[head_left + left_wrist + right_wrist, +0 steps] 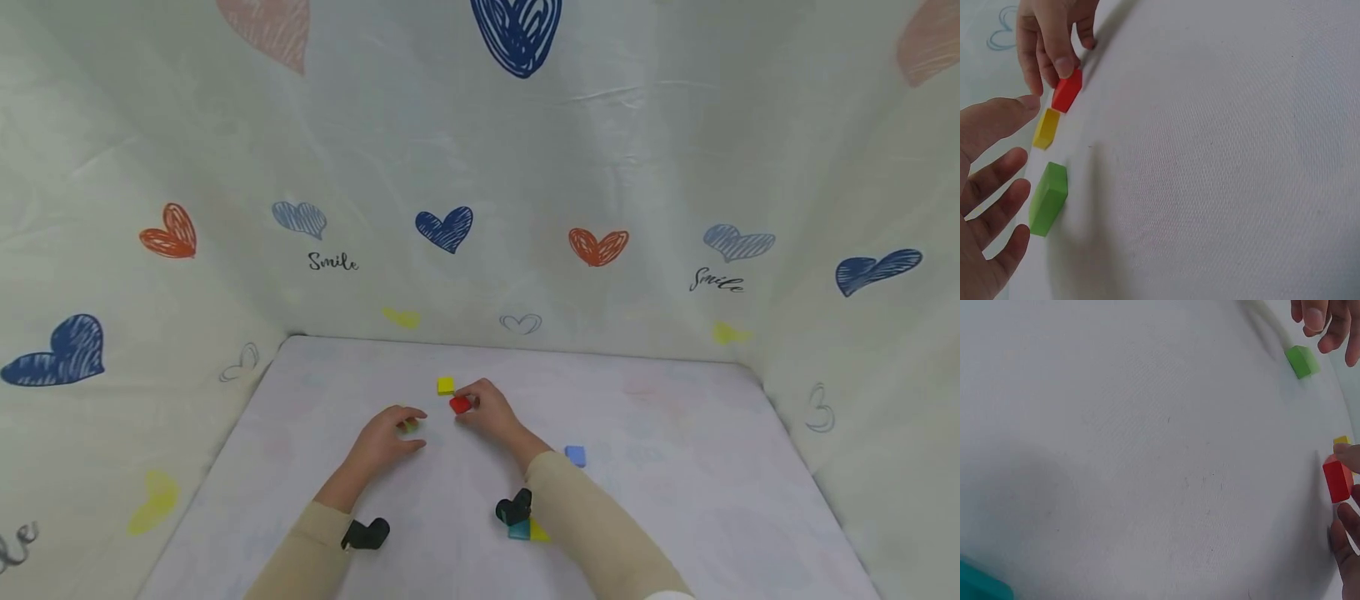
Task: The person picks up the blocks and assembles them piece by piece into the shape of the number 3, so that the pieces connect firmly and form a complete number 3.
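Observation:
A red block [460, 404] stands on the table, and my right hand [489, 412] holds it with thumb and fingers at its sides. Just behind it lies a yellow block [446, 385], close to the red one in the left wrist view. My left hand [382, 439] hovers with fingers spread beside a green block [1049, 200]. A gap shows between those fingers and the green block in the left wrist view. In the head view the left fingers partly cover this green block [407, 426].
A blue block [575, 456] lies right of my right forearm. Under the right wrist camera [514, 507] sit a teal block [519, 530] and another yellow block [539, 531], partly covered. A white curtain printed with hearts borders the white table [675, 433].

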Motion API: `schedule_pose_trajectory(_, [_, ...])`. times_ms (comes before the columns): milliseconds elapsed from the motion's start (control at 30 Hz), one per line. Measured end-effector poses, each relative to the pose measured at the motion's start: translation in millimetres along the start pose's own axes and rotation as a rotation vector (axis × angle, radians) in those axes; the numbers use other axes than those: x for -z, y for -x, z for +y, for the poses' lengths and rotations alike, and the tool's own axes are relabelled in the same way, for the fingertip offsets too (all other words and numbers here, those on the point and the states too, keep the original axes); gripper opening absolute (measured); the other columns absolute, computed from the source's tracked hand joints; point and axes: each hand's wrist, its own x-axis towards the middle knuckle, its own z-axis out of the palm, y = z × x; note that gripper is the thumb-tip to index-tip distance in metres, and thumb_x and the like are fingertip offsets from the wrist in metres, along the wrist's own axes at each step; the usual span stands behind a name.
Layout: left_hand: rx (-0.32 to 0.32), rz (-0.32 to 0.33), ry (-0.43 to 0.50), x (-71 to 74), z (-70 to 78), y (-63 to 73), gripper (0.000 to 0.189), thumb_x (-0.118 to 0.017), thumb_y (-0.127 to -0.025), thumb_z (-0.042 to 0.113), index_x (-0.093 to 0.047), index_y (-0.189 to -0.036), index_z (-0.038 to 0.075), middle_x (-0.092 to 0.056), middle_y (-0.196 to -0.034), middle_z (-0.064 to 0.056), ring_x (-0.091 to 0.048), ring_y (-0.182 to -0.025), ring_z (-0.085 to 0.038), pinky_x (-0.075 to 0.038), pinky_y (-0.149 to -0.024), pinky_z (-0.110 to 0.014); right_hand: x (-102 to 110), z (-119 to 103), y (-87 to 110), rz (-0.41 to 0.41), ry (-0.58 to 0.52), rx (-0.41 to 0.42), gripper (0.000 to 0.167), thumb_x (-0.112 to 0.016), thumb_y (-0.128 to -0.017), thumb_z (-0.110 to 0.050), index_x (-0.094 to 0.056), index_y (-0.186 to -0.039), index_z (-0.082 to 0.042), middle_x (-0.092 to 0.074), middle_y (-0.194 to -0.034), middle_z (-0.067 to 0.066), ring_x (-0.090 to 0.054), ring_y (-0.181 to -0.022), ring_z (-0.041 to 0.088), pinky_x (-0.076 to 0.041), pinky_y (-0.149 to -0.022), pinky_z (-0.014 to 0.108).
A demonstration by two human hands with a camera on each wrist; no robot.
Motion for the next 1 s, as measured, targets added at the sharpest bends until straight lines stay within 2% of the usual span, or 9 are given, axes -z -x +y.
schedule_pose_trajectory(333, [-0.01, -0.004, 0.011, -1.4, -1.5, 1.0, 0.038, -0.083, -0.076, 0.01, -0.07, -0.111, 0.01, -0.062, -0.095, 0.002, -0.056, -0.088, -0.017, -0.048, -0.079, -0.036, -3.0, 1.1, -4.7, 0.008, 0.072, -0.017, 0.035, -0.079, -0.08, -0.011, -0.071, -0.114, -0.012, -0.053, -0.095, -0.001, -0.049, -0.085, 0.017, -0.045, -0.075, 0.031])
schedule_pose_trajectory(833, [-0.035, -0.007, 0.04, -7.2, 5.1, -1.1, 0.038, -0.083, -0.076, 0.01, -0.07, -0.112, 0.011, -0.062, -0.094, 0.001, -0.057, -0.087, -0.017, -0.048, -0.079, -0.037, -6.3, 3.4, -8.9, -0.004, 0.187, -0.024, 0.038, -0.081, -0.08, -0.025, -0.07, -0.115, -0.015, -0.057, -0.099, -0.001, -0.053, -0.089, 0.015, -0.047, -0.082, 0.031])
schedule_pose_trajectory(1000, [-0.038, -0.012, 0.023, -7.5, 6.8, -1.3, 0.038, -0.083, -0.077, 0.012, -0.069, -0.113, 0.012, -0.062, -0.094, 0.002, -0.057, -0.088, -0.018, -0.049, -0.08, -0.037, -1.2, 3.4, -6.9, -0.029, 0.153, 0.015, 0.034, -0.08, -0.081, -0.021, -0.07, -0.112, -0.014, -0.057, -0.098, -0.002, -0.053, -0.087, 0.016, -0.047, -0.081, 0.032])
